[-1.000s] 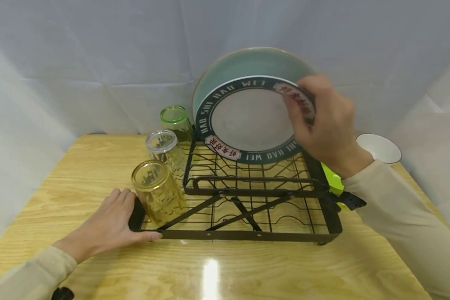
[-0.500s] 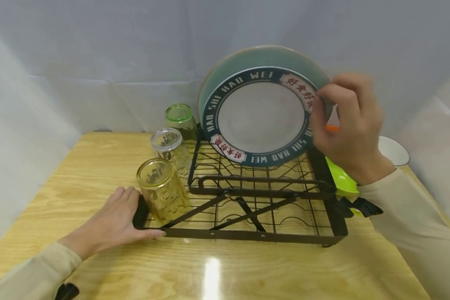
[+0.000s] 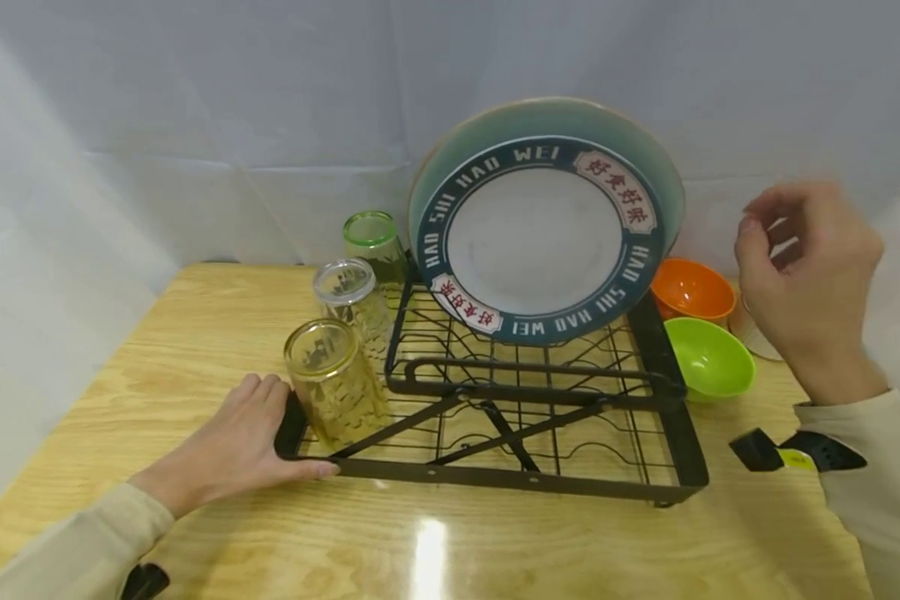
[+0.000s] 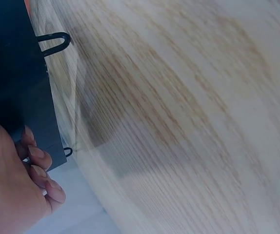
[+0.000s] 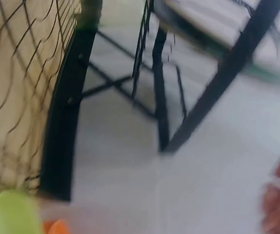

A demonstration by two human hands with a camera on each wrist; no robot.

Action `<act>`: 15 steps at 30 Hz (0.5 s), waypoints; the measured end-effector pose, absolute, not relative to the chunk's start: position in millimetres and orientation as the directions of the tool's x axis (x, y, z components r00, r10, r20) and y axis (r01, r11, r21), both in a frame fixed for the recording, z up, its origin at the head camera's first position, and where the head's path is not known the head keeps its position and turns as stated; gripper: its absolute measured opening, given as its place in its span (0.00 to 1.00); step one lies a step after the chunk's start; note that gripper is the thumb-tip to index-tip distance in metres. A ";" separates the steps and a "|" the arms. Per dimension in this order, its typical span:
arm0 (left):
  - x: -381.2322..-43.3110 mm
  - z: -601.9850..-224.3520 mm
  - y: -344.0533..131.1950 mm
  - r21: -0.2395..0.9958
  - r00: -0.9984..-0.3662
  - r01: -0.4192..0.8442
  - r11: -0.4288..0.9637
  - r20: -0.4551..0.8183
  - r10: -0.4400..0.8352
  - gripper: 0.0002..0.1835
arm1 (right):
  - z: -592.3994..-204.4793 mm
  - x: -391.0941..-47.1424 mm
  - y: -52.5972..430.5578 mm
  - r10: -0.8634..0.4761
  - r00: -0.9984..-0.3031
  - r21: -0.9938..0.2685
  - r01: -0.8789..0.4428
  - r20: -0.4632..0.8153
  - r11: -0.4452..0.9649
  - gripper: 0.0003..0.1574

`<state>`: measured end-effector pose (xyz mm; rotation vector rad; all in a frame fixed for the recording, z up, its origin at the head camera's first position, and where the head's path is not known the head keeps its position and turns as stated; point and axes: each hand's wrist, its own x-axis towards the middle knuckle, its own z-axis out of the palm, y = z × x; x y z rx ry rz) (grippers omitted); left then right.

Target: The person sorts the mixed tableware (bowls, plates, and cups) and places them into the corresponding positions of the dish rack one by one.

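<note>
My left hand [image 3: 228,446] grips the front left corner of a black two-tier dish rack [image 3: 487,485], thumb along the front rail. In the left wrist view its fingers curl around the rack's dark side panel [image 4: 20,73]. A white plate with a dark green lettered rim [image 3: 532,242] stands tilted on the upper tier, in front of a larger pale green dish [image 3: 543,115]. To the right of the dishes, my right hand [image 3: 817,292] is raised in the air, fingers loosely bent and holding nothing.
Amber [image 3: 337,400], clear [image 3: 363,312] and green [image 3: 381,254] glasses stand upside down along the rack's left side. An orange bowl [image 3: 693,290] and a lime green bowl [image 3: 708,358] sit right of the rack. A pale dish [image 3: 753,333] is partly hidden behind my right hand.
My right hand has let go of the lettered plate and moved away to the right, bringing the orange and lime bowls into view. My left hand keeps its hold on the rack.
</note>
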<state>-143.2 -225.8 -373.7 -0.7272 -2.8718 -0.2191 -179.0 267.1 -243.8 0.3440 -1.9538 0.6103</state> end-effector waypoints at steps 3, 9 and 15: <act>-141.6 -372.6 -226.2 0.089 -0.873 0.470 0.878 0.189 0.449 0.53 | -261.1 -178.0 297.4 0.020 -0.721 -0.330 -0.292 0.692 0.898 0.15; -139.4 -370.2 -226.1 0.087 -0.884 0.453 0.887 0.173 0.435 0.54 | -304.3 -173.3 339.5 0.045 -0.963 -0.245 -0.022 0.267 0.969 0.22; -141.2 -369.4 -225.6 0.092 -0.876 0.469 0.878 0.177 0.449 0.54 | -334.3 -161.8 360.2 0.076 -0.997 -0.247 0.070 0.017 0.967 0.27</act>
